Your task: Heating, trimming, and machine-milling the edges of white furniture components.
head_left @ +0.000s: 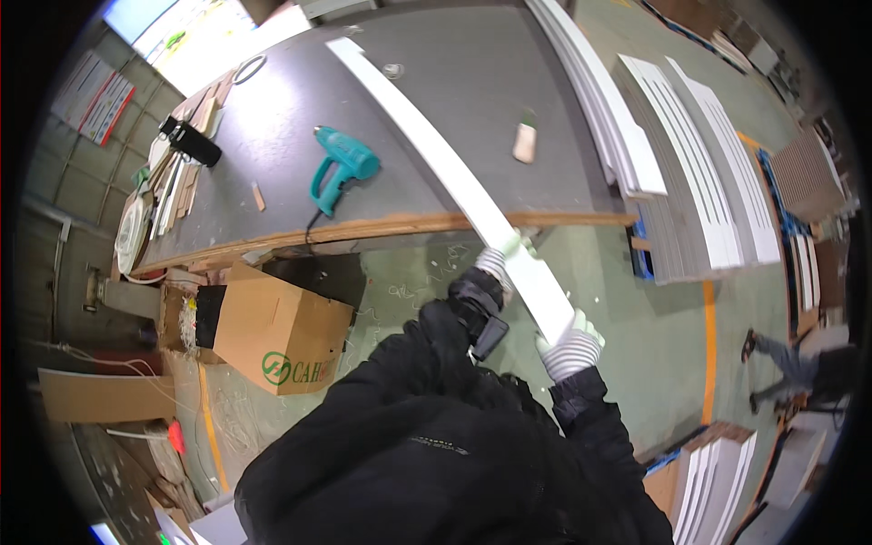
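Note:
A long white board (pixel 436 159) lies slantwise across the dark workbench (pixel 272 100), its near end jutting past the bench's front edge toward me. My left hand (pixel 495 263), in a pale glove with a striped cuff, is closed around the board just off that edge. Gloved the same way, my right hand (pixel 574 347) grips the near end at its right corner. Left of the board, a teal heat gun (pixel 343 168) rests on the bench with its cord running over the front edge. To the right of the board lies a small beige-handled brush (pixel 525 141).
White panels (pixel 604 109) are stacked along the bench's right side, with more slotted panels (pixel 695 173) beyond. A black bottle (pixel 191 141) and thin strips (pixel 177 195) sit at the left. Below stands a cardboard carton (pixel 277 318). Another person (pixel 799 368) is at the far right.

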A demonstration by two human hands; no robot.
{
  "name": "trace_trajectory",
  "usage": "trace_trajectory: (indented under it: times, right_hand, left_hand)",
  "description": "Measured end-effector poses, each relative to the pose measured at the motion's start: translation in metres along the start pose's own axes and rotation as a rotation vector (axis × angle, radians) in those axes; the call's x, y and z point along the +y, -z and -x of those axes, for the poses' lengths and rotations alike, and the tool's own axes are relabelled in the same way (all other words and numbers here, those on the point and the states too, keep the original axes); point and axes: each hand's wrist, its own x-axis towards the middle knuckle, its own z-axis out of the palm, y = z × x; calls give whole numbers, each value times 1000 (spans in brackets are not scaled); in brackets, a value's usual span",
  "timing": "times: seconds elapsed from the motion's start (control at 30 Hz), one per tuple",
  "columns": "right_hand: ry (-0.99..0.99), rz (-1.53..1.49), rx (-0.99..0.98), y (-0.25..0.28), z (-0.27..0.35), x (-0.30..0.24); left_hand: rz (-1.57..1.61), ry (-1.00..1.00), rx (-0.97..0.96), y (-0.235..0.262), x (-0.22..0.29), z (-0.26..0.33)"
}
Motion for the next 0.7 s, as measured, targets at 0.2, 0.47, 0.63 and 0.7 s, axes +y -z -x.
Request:
trace_trajectory:
  times: [0.2, 0.47, 0.63, 0.7]
  right_hand:
    - [-206, 96, -132, -71, -44, -36]
    - [-352, 39, -139, -84, -86, -92]
    - [-58, -84, -411, -49, -94, -146]
    - [84, -66, -482, -62, -87, -148]
  left_hand:
    - [-1318, 110, -52, 51, 60, -17]
    - [-1745, -1166, 139, 6, 239, 34]
    - [-2124, -713, 974, 121, 346, 17]
    - [-2160, -588, 728, 136, 374, 16]
